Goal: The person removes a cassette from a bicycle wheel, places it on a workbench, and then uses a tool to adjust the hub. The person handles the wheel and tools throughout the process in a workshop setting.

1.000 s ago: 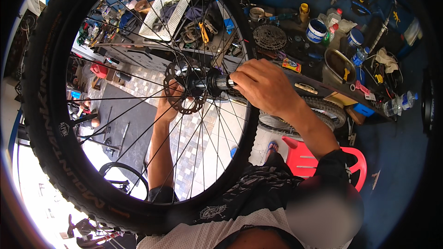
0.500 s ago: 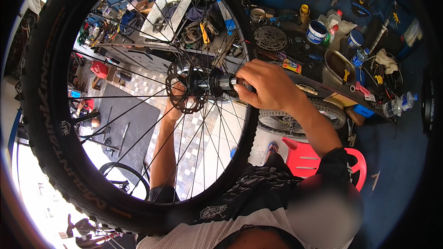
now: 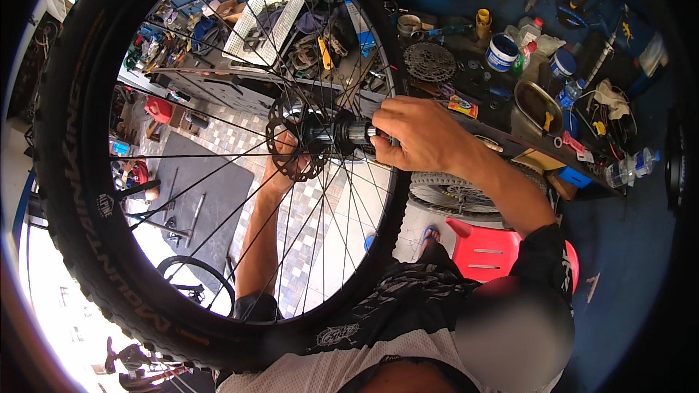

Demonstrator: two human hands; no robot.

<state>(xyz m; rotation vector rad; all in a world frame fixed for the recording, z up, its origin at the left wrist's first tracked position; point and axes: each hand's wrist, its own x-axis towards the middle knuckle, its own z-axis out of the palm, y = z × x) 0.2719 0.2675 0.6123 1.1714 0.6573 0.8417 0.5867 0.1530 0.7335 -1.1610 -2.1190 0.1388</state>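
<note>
A bicycle wheel with a thick knobby black tyre (image 3: 73, 196) stands upright in front of me on the left, its thin black spokes crossing the view. At its centre sits a black hub (image 3: 324, 135) with a bright metal freehub body at its right end. A dark disc brake rotor (image 3: 300, 165) is fixed to the hub's left side. Behind the rotor, my left hand (image 3: 282, 160) is closed at the hub's left end, its fingers partly hidden. My right hand (image 3: 415, 133) pinches the hub's right end between thumb and curled fingers; the fingertips' exact hold is partly hidden.
Beyond the wheel runs a cluttered workbench with a white basket (image 3: 284, 33), a cassette (image 3: 429, 62), a blue-and-white tub (image 3: 502, 52) and a metal bowl (image 3: 538, 108). Below it are another wheel (image 3: 466, 196) and a red plastic chair (image 3: 484, 251). Someone (image 3: 138, 175) sits far left.
The hub and rotor have shifted slightly right. My right hand stays at the hub's end, its wrist and forearm swung a little to the right. My left hand stays behind the rotor.
</note>
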